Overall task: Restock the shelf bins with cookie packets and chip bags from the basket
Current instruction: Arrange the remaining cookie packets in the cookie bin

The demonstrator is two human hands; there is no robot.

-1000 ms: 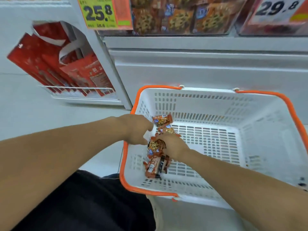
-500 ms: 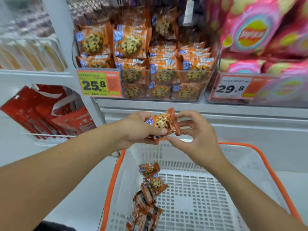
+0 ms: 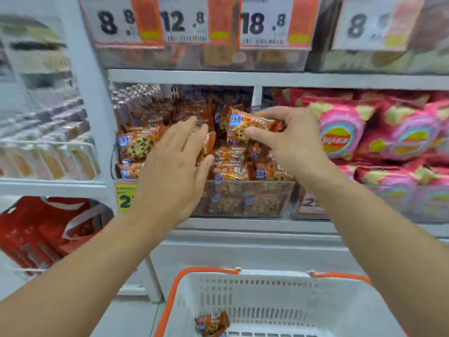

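My right hand (image 3: pixel 289 139) pinches an orange cookie packet (image 3: pixel 245 126) between thumb and fingers, above the clear shelf bin (image 3: pixel 267 200) piled with the same packets. Beside it, my left hand (image 3: pixel 175 164) reaches into that bin with straight, spread fingers that touch the stacked packets (image 3: pixel 230 166). Below, the white basket with an orange rim (image 3: pixel 279 300) stands at the foot of the shelf, and one cookie packet (image 3: pixel 211 323) shows in its near corner. Pink chip bags (image 3: pixel 340 132) fill the bin to the right.
Price tags (image 3: pixel 184 20) hang from the shelf above. Red bags (image 3: pixel 46 229) hang in a wire rack at lower left. A white upright post (image 3: pixel 90 105) stands left of the cookie bin. Another shelf section lies blurred at far left.
Both hands rose from in front of the shelf edge into the cookie bin. The packet passed from my left hand to my right hand, and my left hand now lies flat on the pile.
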